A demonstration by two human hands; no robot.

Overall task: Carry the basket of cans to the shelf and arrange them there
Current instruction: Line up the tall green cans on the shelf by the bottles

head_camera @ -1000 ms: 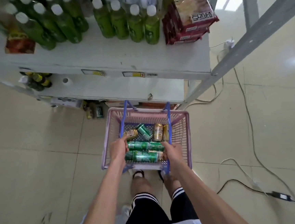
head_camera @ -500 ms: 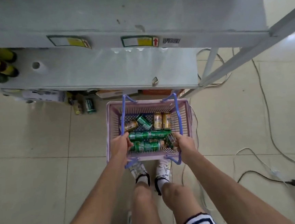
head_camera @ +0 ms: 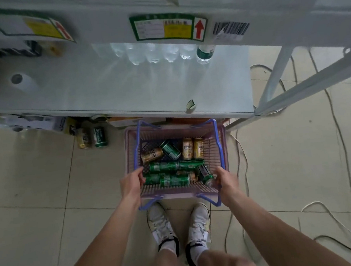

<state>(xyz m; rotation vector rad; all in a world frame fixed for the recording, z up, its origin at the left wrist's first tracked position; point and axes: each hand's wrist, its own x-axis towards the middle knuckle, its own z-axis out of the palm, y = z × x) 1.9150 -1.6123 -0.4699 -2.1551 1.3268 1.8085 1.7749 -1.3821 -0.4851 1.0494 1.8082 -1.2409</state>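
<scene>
A pink plastic basket with two blue handles sits low in front of my feet, right below the front edge of the white shelf. Several green cans and gold cans lie loose inside it. My left hand grips the left blue handle near the basket's near corner. My right hand grips the right blue handle. The basket's underside is hidden, so I cannot tell whether it rests on the floor.
Clear water bottles stand at the back of the shelf under an upper board with price labels. Loose cans and boxes lie under the shelf at left. Cables trail across the tiled floor at right. My white shoes stand behind the basket.
My view has tilted down and come closer to the shelf; the upper shelf's bottles have left the frame. The basket has sunk lower toward the floor, both hands still on its handles.
</scene>
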